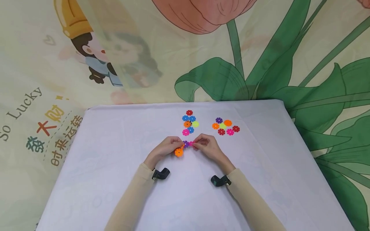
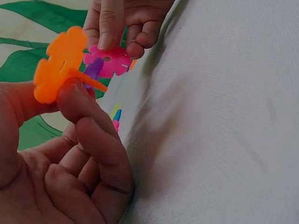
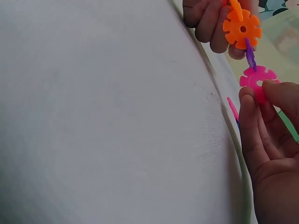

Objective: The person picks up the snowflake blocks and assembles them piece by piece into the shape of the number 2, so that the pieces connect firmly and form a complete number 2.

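My left hand (image 1: pixel 167 147) pinches the orange end of a short chain of notched plastic snowflake discs. In the left wrist view one orange disc (image 2: pixel 60 65) faces the camera and a second orange disc (image 2: pixel 91 81) is seen edge-on at the fingertips. A purple disc (image 3: pixel 250 53) links the orange part to a pink disc (image 3: pixel 259 81). Thumb and fingers of my right hand (image 1: pixel 211 147) pinch that pink disc. Purple and pink discs touch, slot to slot; how deep they interlock I cannot tell. The chain is held just above the white-covered table (image 1: pixel 115 134).
Beyond the hands lies a cluster of red, blue, orange, yellow-green and pink discs (image 1: pixel 188 124). Right of it is a second cluster of loose discs (image 1: pixel 222 126). The table's far edge meets a printed cloth backdrop (image 1: pixel 211 78). A small black camera sits on each wrist.
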The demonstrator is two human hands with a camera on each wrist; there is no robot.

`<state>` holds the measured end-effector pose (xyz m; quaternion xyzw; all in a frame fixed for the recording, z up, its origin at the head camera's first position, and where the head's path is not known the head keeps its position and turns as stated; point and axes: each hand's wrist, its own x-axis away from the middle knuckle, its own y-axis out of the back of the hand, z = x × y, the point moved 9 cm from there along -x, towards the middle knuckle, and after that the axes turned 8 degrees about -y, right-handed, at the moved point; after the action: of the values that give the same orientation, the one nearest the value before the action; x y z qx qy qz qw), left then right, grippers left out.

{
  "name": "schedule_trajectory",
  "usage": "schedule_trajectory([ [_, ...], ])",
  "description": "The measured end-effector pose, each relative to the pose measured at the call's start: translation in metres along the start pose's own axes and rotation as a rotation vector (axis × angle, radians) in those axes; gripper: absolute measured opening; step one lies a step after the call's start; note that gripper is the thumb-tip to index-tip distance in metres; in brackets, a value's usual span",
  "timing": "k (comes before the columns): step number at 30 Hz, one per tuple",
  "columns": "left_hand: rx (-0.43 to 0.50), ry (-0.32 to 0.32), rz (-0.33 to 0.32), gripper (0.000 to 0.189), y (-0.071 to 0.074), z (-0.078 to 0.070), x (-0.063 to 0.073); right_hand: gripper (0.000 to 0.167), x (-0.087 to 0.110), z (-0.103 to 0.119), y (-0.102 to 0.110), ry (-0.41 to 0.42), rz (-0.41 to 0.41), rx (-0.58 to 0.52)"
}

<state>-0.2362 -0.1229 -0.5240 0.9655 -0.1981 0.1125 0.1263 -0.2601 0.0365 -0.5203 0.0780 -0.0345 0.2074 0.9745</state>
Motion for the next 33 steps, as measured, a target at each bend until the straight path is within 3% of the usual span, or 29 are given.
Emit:
schedule_trajectory([
  [5, 0.002, -0.039, 0.019, 0.020, -0.004, -0.004, -0.002, 0.007, 0.003, 0.003, -0.002, 0.034, 0.006, 0.009],
  [10, 0.037, -0.069, -0.015, 0.019, -0.003, -0.006, -0.002, 0.005, 0.002, 0.006, -0.001, 0.061, -0.005, 0.008],
  [15, 0.079, -0.068, -0.035, 0.018, -0.002, -0.003, -0.003, 0.005, 0.000, 0.006, -0.003, 0.054, 0.017, -0.003],
  [23, 0.072, -0.077, -0.022, 0.018, -0.002, 0.000, -0.004, 0.006, -0.001, 0.008, -0.004, 0.070, 0.060, 0.001],
  [33, 0.076, -0.060, -0.034, 0.019, -0.004, 0.001, -0.002, 0.006, 0.002, 0.012, -0.009, 0.084, 0.041, 0.029],
])
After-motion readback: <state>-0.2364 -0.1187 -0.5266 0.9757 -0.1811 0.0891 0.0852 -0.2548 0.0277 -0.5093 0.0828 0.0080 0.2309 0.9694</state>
